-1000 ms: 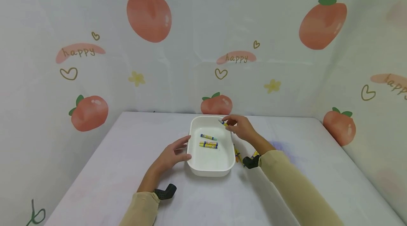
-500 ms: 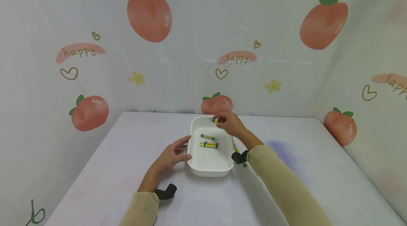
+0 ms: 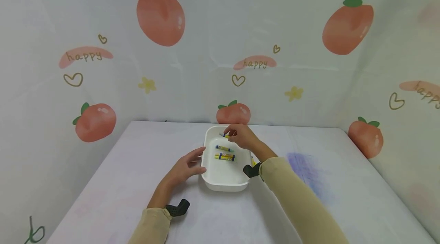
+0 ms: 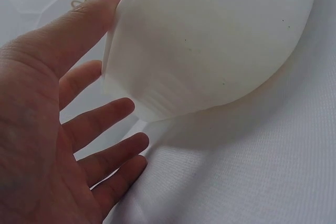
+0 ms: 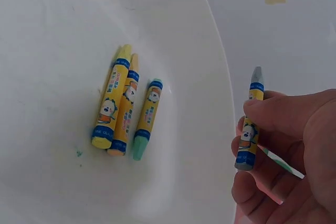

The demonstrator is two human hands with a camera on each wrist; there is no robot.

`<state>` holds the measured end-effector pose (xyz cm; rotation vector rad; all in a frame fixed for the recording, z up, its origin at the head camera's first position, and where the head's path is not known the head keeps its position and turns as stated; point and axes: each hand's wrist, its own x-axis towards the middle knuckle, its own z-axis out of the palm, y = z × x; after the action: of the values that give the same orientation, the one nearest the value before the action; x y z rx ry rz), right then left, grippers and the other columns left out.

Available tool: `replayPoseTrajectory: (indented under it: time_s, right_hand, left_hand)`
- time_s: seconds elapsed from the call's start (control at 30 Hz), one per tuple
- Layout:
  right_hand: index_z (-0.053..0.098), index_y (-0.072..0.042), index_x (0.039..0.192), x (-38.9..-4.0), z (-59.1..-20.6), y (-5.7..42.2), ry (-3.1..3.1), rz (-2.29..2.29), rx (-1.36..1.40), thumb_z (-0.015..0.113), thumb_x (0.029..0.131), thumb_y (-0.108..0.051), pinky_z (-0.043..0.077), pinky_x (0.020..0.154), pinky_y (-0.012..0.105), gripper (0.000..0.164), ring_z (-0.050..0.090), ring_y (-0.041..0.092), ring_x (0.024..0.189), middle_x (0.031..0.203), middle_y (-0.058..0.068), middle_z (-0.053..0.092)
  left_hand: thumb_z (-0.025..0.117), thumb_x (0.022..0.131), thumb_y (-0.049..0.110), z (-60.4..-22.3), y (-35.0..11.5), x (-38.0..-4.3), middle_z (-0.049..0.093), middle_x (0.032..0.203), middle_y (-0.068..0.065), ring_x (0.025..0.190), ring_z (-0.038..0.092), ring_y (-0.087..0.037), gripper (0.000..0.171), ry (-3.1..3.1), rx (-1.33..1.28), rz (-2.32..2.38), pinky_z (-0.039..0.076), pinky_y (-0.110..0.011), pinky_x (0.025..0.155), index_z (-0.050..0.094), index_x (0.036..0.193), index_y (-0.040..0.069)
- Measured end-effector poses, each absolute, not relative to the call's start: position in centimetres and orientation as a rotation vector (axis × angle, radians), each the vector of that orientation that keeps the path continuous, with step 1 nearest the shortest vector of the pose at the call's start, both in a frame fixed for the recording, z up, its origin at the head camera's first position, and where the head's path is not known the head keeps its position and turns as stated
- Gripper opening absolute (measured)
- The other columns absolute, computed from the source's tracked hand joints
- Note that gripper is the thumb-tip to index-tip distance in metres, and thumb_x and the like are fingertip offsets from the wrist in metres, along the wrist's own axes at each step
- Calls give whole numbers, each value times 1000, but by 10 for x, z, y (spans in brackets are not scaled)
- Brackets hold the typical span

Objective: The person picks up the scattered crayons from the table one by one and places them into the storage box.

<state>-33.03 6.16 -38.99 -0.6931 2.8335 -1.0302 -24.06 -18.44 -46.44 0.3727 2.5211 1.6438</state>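
A white plastic tray point(image 3: 225, 177) lies lengthwise on the table. My left hand point(image 3: 183, 167) touches its left rim, the fingers loosely spread in the left wrist view. Over the far part of the tray, my right hand point(image 3: 242, 137) pinches a grey crayon point(image 5: 249, 135) with a yellow and blue wrapper between thumb and fingers. On the tray floor below lie three other crayons: a yellow crayon point(image 5: 111, 100) and an orange crayon point(image 5: 125, 119) side by side, and a pale green crayon point(image 5: 148, 119) a little apart from them.
Just right of the tray, more crayons point(image 3: 253, 162) lie on the table, mostly hidden by the right wrist. A purple smudge point(image 3: 304, 171) marks the white tablecloth point(image 3: 343, 198) farther right. Behind stands a white curtain point(image 3: 203, 64) printed with peaches.
My right hand has carried the grey crayon leftward from the tray's right rim to over its far part, and lowered slightly. The left hand has stayed at the rim.
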Motion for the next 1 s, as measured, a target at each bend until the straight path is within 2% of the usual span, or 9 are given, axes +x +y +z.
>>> replayPoseTrajectory:
  time_s: [0.17, 0.4, 0.73, 1.0]
  right_hand:
    - [69, -5, 110, -331, -390, 62, 2828, -989, -779, 70, 87, -2, 52, 79, 31, 24, 58, 19, 87, 90, 1, 62]
    - [68, -4, 113, -328, -385, 69, 2828, -1009, -726, 69, 89, -3, 52, 79, 33, 25, 58, 22, 90, 92, 3, 62]
    - [67, -3, 114, -328, -382, 89, 2853, -1143, -661, 68, 90, -6, 53, 77, 36, 24, 59, 24, 89, 94, 6, 63]
    - [67, -4, 114, -322, -380, 107, 2865, -1185, -609, 67, 91, -10, 52, 68, 32, 24, 58, 23, 82, 92, 6, 63]
  left_hand:
    - [74, 85, 18, -465, -184, -240, 44, 147, -17, 131, 43, -39, 73, 2532, 372, 1639, 39, -54, 104, 40, 149, 13]
    - [76, 84, 22, -463, -186, -238, 47, 145, -12, 130, 45, -34, 71, 2521, 395, 1655, 40, -50, 105, 44, 147, 20]
    - [77, 83, 25, -464, -187, -239, 47, 145, -12, 130, 45, -34, 72, 2512, 397, 1658, 40, -51, 104, 44, 147, 22]
    - [78, 82, 27, -463, -186, -240, 47, 145, -11, 130, 45, -33, 73, 2514, 380, 1644, 40, -52, 104, 44, 147, 22]
